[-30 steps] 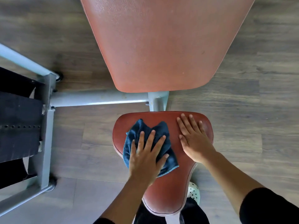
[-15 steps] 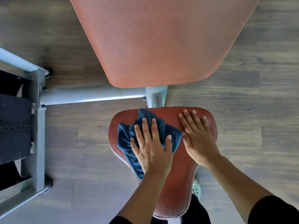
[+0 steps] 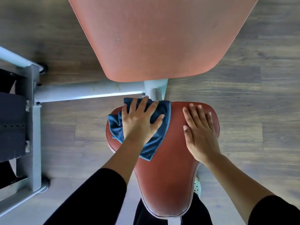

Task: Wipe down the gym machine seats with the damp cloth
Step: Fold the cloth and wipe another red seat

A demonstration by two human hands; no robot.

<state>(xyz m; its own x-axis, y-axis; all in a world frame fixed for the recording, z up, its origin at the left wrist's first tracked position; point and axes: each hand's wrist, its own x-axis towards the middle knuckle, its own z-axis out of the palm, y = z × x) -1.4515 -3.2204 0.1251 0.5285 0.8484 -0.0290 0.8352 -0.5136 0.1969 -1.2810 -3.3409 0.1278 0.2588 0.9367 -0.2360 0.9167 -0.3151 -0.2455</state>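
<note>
A red-brown padded seat point(image 3: 168, 172) fills the lower middle of the head view. A crumpled blue cloth point(image 3: 160, 111) lies on its far left corner, partly over the far edge. My left hand point(image 3: 140, 121) presses flat on the cloth with fingers spread. My right hand point(image 3: 198, 129) rests flat on the bare right side of the seat, fingers straight. Beyond the seat stands the larger red-brown back pad point(image 3: 159, 34).
A pale grey metal frame tube point(image 3: 89, 93) runs left from the seat post to an upright frame point(image 3: 32, 127) beside a black weight stack point(image 3: 11, 127). Wood-look flooring point(image 3: 251, 98) surrounds the machine. A white perforated shoe point(image 3: 197, 187) shows under the seat's right edge.
My left hand has slid the cloth from the seat's middle left up to its far left corner. My right hand stays flat on the right side.
</note>
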